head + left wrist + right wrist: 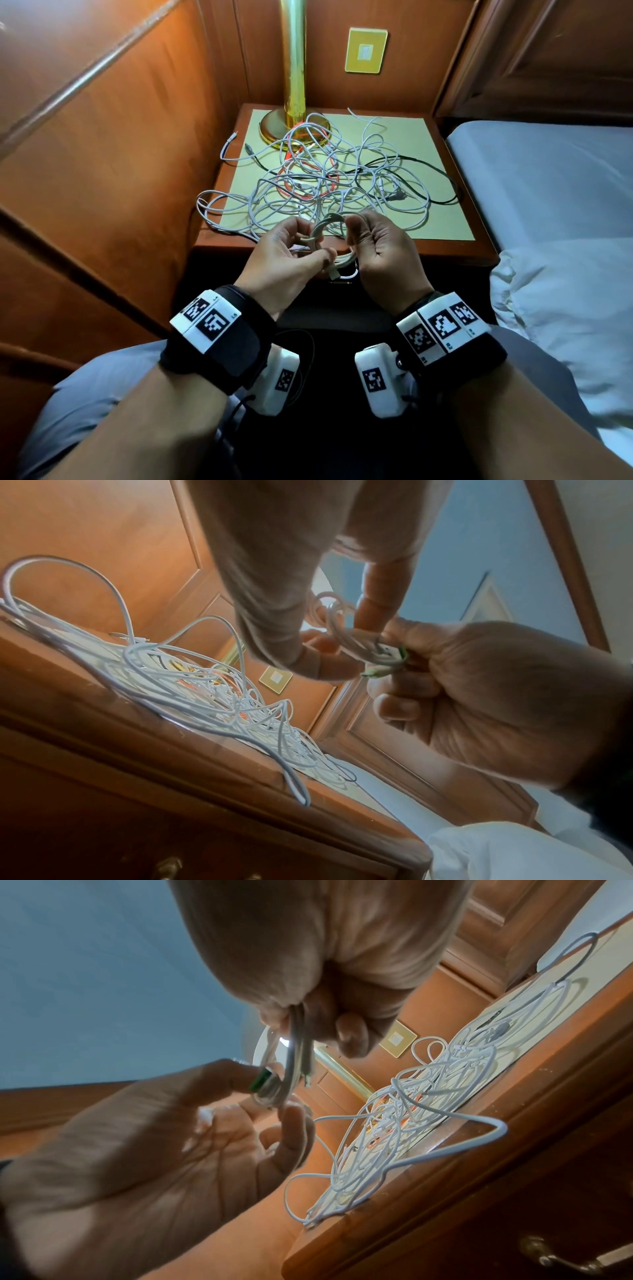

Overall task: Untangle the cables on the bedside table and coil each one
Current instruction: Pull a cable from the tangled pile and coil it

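Head view showed me both hands raised just in front of the bench (342, 251), sharing one small white coil (325, 233): my left hand (291, 257) had its grip pinched on the near turns and my right hand (380, 250) was curled round the far side. Behind them the tangle (325, 171) of white, red and black cables lay spread over the bench by the lamp base (294, 130). Left wrist view showed a green-tipped plug (383, 669) poking loose from the turns; I judged that if either pinch eased, the coil would spring open. Right wrist view showed a loop (445, 1123) of the tangle hanging over the bench edge, which I feared could slide off and drag more with it.
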Demonstrator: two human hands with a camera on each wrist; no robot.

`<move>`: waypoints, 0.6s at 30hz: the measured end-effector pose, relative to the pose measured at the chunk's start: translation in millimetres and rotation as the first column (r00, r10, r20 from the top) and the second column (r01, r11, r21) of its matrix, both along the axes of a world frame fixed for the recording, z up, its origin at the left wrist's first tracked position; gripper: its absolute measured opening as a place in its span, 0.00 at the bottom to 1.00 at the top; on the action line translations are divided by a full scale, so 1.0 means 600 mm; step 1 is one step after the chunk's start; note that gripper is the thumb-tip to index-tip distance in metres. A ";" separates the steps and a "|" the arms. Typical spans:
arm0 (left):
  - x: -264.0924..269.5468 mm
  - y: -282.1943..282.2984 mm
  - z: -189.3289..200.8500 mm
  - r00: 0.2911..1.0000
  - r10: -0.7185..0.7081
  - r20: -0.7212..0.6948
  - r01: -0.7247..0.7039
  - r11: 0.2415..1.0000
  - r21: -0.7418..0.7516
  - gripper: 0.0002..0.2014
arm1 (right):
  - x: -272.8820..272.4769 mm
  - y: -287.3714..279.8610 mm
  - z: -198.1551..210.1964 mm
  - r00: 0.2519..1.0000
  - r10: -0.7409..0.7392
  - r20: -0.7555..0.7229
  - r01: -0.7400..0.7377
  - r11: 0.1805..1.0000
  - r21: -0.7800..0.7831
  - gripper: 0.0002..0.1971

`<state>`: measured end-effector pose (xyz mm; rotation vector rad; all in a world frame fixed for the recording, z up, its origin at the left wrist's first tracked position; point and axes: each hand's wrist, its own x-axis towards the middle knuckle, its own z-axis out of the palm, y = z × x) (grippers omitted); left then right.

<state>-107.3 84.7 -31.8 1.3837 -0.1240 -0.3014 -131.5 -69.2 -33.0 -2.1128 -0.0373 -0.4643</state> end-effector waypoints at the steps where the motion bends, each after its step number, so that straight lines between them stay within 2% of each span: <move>1: 0.000 0.000 -0.001 1.000 0.000 -0.012 0.000 1.000 0.020 0.13 | 0.000 0.002 -0.003 1.000 0.007 0.014 -0.006 1.000 -0.019 0.12; 3: 0.000 0.001 -0.002 0.997 0.006 -0.073 -0.003 0.999 0.040 0.12 | -0.001 0.008 -0.006 0.998 0.018 0.053 -0.015 0.998 -0.058 0.09; 6: 0.000 0.002 0.001 0.988 -0.001 -0.153 0.011 0.998 0.068 0.11 | 0.002 0.010 -0.013 0.994 0.020 0.108 -0.008 0.994 -0.112 0.12; 10: 0.002 0.013 0.006 0.975 -0.043 -0.217 0.059 0.996 0.071 0.14 | 0.003 0.007 -0.011 0.994 0.001 0.111 0.013 0.992 -0.126 0.15; 15: -0.009 0.014 0.014 0.966 -0.177 -0.190 0.194 0.978 0.076 0.08 | 0.010 -0.002 -0.006 0.988 -0.148 0.040 0.148 0.989 0.006 0.18; 18: -0.019 0.001 0.012 0.945 -0.252 -0.207 0.264 0.964 0.032 0.09 | 0.011 -0.007 -0.002 0.986 -0.164 -0.039 0.168 0.980 0.105 0.15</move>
